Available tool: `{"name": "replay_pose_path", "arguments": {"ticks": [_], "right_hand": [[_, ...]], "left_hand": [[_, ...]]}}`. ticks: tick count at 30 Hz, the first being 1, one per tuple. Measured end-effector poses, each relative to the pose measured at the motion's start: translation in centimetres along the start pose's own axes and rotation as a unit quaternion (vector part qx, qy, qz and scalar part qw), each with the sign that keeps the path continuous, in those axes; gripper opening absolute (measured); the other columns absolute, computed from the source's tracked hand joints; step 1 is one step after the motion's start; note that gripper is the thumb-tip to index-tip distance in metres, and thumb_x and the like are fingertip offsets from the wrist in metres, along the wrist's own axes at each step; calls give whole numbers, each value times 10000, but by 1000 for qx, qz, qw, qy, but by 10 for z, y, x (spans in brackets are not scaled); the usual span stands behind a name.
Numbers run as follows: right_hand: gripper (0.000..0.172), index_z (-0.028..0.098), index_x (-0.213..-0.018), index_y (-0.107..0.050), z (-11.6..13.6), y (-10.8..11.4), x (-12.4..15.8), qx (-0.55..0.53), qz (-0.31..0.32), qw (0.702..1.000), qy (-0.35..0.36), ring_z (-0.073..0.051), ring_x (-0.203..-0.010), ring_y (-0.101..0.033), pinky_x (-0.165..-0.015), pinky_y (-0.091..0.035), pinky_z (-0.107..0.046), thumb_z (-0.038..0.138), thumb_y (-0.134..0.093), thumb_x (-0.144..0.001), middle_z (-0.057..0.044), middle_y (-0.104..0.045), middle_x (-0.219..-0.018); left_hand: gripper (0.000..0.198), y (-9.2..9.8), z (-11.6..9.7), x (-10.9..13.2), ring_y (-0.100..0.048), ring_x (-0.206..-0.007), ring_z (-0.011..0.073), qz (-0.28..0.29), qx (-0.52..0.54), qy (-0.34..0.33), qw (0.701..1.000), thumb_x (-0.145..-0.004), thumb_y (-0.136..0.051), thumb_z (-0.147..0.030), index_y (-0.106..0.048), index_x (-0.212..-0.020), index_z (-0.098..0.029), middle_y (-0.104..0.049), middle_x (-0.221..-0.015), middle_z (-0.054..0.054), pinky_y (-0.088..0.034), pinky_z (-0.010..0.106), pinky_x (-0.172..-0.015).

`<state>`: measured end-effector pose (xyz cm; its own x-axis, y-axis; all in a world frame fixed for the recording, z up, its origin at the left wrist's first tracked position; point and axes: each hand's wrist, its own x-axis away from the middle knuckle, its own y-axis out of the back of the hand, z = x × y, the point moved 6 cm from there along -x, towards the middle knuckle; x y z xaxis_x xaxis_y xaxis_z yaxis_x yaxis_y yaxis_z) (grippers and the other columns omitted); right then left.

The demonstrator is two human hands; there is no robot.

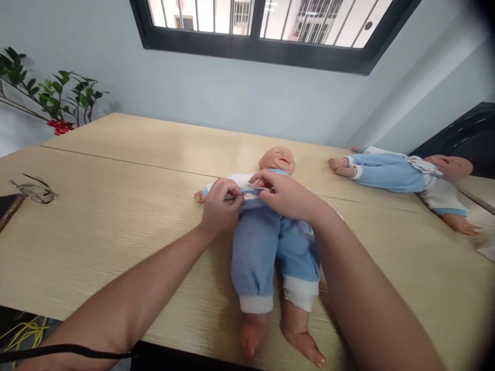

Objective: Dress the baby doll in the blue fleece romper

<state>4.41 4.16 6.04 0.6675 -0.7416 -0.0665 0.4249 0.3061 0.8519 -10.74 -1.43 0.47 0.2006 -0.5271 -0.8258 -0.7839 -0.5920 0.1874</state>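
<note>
A baby doll (270, 242) in blue fleece trousers and a white and blue top lies on its back on the wooden table (116, 216), head away from me, bare feet at the near edge. My left hand (219, 205) is closed on the cloth at the doll's chest. My right hand (288, 195) pinches the same cloth from the other side, just below the doll's chin. Both hands hide most of the top.
A second doll (402, 175) in the same clothes lies at the far right of the table. A pair of glasses (34, 189) rests at the left edge beside a dark object (6, 206). A potted plant (54, 100) stands at the back left.
</note>
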Motion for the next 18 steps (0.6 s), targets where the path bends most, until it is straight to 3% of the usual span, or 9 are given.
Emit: {"name": "replay_pose_path", "arguments": {"ticks": [4, 7, 13, 16, 18], "right_hand": [[420, 235, -1259, -677, -1, -3, -1, -89, 46, 994, 39, -255, -1066, -633, -935, -473, -373, 425, -370, -1046, -62, -715, -1162], [508, 220, -1217, -703, -3, -3, -4, -120, 46, 991, 39, -239, -980, -636, -878, -486, -363, 437, -267, -1070, -65, -716, -1066], [182, 211, -1011, -659, -4, -7, -5, -202, 46, 977, -44, -146, -657, -537, -562, -410, -258, 333, -535, -959, -10, -637, -819], [113, 229, -1005, -585, 1, -8, -3, -235, 55, 968, -69, -134, -586, -512, -498, -378, -239, 322, -569, -942, 21, -593, -726], [111, 240, -1012, -563, 4, -7, -2, -231, 55, 969, -60, -141, -585, -525, -496, -384, -239, 323, -572, -940, 33, -574, -692]], "left_hand": [[234, -2, 2, 0, -635, -829, 152, 6, 9, -5, 1000, -759, -664, -2, -577, -786, -217, -647, -830, -17, -521, 281, -759], [223, -3, 3, 1, -644, -841, 150, 11, 17, -7, 1000, -780, -663, -11, -580, -799, -218, -653, -840, -15, -533, 282, -781], [138, -3, 10, 4, -657, -769, 126, 20, 27, 48, 998, -865, -716, -153, -610, -918, -225, -653, -884, -17, -553, 253, -726], [158, -9, 19, 7, -649, -789, 136, 43, 19, 83, 995, -844, -707, -130, -618, -935, -223, -656, -915, -6, -555, 268, -747], [191, -17, 31, 10, -636, -783, 146, 88, 19, 122, 988, -798, -712, -99, -633, -926, -217, -655, -900, -2, -548, 276, -728]]}}
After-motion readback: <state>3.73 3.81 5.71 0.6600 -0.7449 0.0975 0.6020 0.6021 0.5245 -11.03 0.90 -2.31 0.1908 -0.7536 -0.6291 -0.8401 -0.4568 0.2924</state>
